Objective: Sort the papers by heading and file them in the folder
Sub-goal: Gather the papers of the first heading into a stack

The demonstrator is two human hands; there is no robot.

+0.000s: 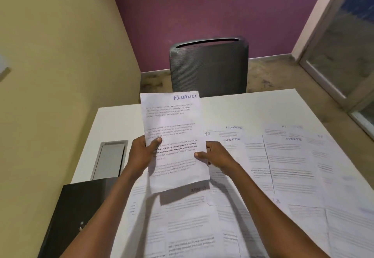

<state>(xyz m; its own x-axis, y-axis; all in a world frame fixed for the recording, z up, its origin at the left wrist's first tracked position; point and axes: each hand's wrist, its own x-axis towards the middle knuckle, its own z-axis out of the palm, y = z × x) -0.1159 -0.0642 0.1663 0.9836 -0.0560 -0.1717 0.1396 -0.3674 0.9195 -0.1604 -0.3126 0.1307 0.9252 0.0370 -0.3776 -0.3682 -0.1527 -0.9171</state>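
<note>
I hold a printed sheet headed FINANCE (pixel 172 116) upright above the white table (pixel 253 106). My left hand (pixel 141 152) grips its left edge with the thumb on the front. My right hand (pixel 212 154) pinches its right edge. Several other printed papers (pixel 283 162) lie spread over the table, with headings HR, FINANCE and SPORTS readable. A black folder (pixel 77 213) lies shut at the table's near left corner, partly behind my left forearm.
A grey cable hatch (pixel 110 156) is set into the table on the left. A dark mesh chair (pixel 209 67) stands behind the far edge. A yellow wall runs close along the left; a glass door is at the right.
</note>
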